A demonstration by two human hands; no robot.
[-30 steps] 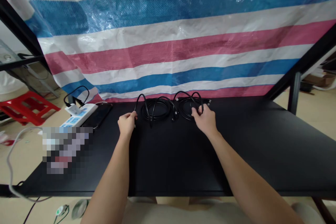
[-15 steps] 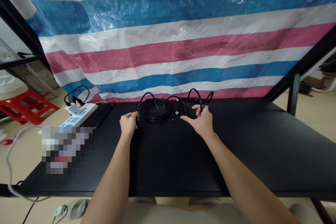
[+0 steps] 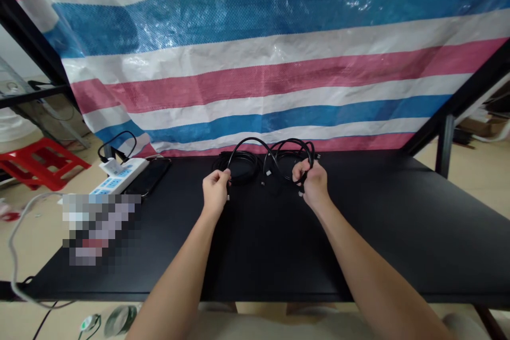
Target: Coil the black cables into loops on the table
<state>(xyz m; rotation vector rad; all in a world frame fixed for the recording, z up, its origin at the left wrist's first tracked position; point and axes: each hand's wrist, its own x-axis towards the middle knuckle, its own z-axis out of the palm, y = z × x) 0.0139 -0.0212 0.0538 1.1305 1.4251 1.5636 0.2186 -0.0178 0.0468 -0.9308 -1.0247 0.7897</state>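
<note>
A black cable (image 3: 251, 139) arches between my two hands above the black table (image 3: 274, 255). My left hand (image 3: 215, 190) pinches it near one end, where a light metal connector tip (image 3: 228, 197) pokes out below the fingers. Several loops of the same cable are gathered in my right hand (image 3: 313, 179), whose fingers are closed round them. Behind my left hand, a coiled black cable (image 3: 244, 183) lies on the table. Further loops and loose connector ends (image 3: 268, 172) lie between the hands, partly hidden behind the held cable.
A white power strip (image 3: 119, 175) with a plugged-in adapter lies at the table's left, beside a black phone (image 3: 153, 178). A blurred-out patch (image 3: 101, 228) covers something nearer. Striped plastic sheeting (image 3: 263, 79) hangs behind the table. A red stool (image 3: 43, 162) stands on the floor at left.
My left hand has moved right, toward my right hand, with the cable end. My right hand's fingers have closed round the loops, and the stretch between the hands now forms a wider arch.
</note>
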